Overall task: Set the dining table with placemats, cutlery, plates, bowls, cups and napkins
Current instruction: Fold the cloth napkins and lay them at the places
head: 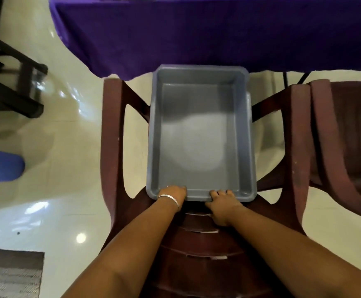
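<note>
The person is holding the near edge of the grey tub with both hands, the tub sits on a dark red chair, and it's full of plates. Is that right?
Not quite. The head view shows the grey tub is empty, with no plates in it. The rest is right: the left hand and the right hand both hold its near edge, and it sits on the dark red chair.

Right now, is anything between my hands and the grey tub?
No. Both hands are already on the tub: the left hand and the right hand grip its near rim. The tub sits on the chair and looks empty.
</note>
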